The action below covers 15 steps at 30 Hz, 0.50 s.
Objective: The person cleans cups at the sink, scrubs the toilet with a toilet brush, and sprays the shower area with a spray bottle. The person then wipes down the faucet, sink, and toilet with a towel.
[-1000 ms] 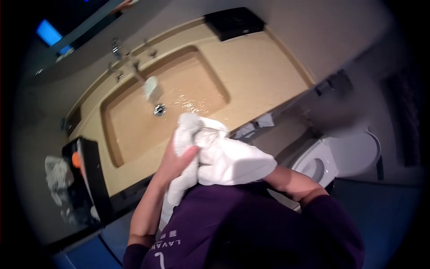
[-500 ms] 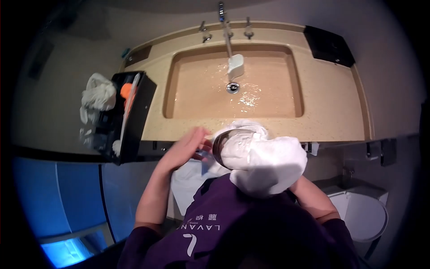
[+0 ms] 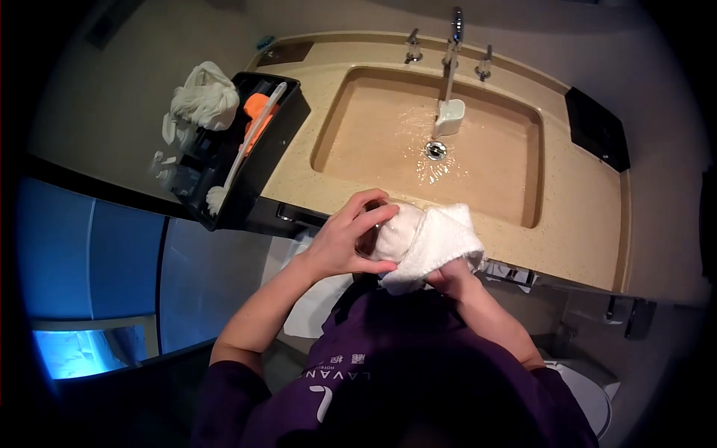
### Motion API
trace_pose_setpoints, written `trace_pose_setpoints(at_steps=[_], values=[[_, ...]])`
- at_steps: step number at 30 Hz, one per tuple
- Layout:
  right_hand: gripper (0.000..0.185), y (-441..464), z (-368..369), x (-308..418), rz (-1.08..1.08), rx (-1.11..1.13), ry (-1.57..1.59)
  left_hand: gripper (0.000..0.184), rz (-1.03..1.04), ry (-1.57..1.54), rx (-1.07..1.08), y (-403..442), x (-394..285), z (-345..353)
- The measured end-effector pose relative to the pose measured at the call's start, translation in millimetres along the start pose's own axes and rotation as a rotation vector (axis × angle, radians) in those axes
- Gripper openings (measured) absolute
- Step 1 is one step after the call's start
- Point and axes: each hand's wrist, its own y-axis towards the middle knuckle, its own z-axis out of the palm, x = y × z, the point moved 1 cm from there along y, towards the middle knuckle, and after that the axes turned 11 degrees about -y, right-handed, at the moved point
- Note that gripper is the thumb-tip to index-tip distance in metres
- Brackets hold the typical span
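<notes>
A clear glass (image 3: 367, 240) with white cloth stuffed inside lies on its side in front of the counter edge. Around its left end my left hand (image 3: 349, 237) is wrapped, fingers curved over the rim or base. My right hand (image 3: 452, 278) grips the white towel (image 3: 442, 243) at the glass's other end, its fingers partly hidden in the folds. Beyond both hands is the sink (image 3: 358, 142), where water runs from the faucet (image 3: 457, 30) onto a white cup (image 3: 449, 117) near the metal drain (image 3: 436, 151).
On the counter's left stands a black caddy (image 3: 287, 131) with a white brush (image 3: 254, 138), an orange item (image 3: 258, 112), bottles and a bundle of white cloth (image 3: 205, 97). A black box (image 3: 597, 127) sits at the right. A toilet (image 3: 579, 392) is at lower right.
My left hand, apart from the glass half a second ago, has closed around it. The towel has shifted and been gathered about the glass. The view has turned, moving the sink rightward.
</notes>
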Motion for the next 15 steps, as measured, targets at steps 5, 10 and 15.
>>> trace_pose_setpoints(at_steps=[5,10,15], values=[[0.057,36.0,25.6,14.6,-0.286,-0.011,-0.302,0.077,0.037,0.195,-0.178,-17.0,18.7,-40.5],[0.059,91.1,15.1,-24.8,-0.494,0.431,-0.898,0.082,-0.218,0.023,-0.557,-6.3,35.7,-94.6],[0.058,99.3,-29.1,-36.5,-0.582,0.11,-2.286,0.064,-0.208,0.167,-0.611,41.1,68.1,-133.8]])
